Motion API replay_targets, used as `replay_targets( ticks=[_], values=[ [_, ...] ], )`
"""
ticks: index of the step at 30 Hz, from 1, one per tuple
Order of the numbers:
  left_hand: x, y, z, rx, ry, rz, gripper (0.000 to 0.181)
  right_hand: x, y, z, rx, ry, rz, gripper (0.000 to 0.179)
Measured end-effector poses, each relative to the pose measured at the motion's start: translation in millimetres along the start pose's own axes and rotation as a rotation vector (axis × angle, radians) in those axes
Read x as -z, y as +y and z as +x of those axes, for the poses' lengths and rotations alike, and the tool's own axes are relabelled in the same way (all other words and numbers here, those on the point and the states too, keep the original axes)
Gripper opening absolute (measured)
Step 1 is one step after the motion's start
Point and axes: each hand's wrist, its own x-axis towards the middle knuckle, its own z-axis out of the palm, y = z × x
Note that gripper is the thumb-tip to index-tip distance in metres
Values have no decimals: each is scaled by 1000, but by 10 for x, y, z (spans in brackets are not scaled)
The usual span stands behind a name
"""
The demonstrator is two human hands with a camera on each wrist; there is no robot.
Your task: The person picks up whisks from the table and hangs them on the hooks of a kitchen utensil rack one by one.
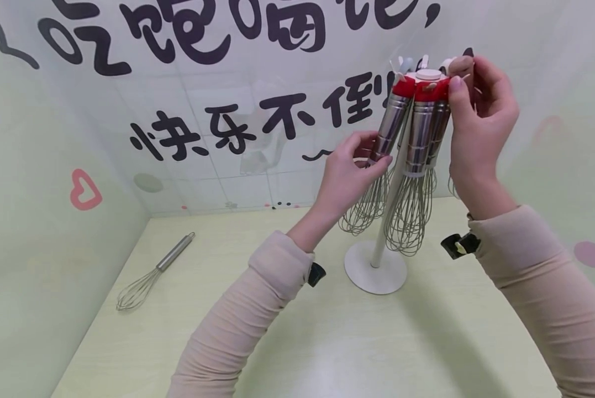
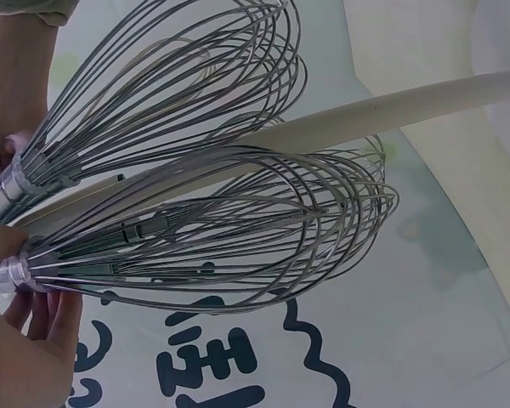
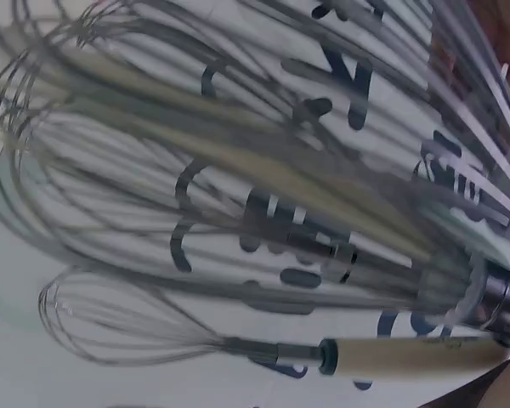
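A white stand (image 1: 391, 221) with a round base carries several whisks at its top. My left hand (image 1: 349, 168) grips the lower end of one steel-handled whisk (image 1: 389, 127) with a red band; its wire loops (image 2: 323, 212) fan out in the left wrist view. Beside it hangs another steel-handled whisk (image 1: 419, 138). At the top right of the stand, my right hand (image 1: 486, 116) pinches the upper end of a whisk with a pale wooden handle (image 3: 408, 357). My palm and wrist hide most of that whisk in the head view.
Another steel whisk (image 1: 155, 271) lies at the left of the pale table (image 1: 317, 331). Behind the stand is a white wall (image 1: 277, 166) with dark lettering; side walls (image 1: 53, 193) rise at left and right.
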Motion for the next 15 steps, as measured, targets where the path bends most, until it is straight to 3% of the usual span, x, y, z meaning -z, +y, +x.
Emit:
replay_targets(
  ticks=[15],
  values=[
    [-15,-67,-7,20,-34,-17,41,-39,7,-53,30,-5,27,34]
  ],
)
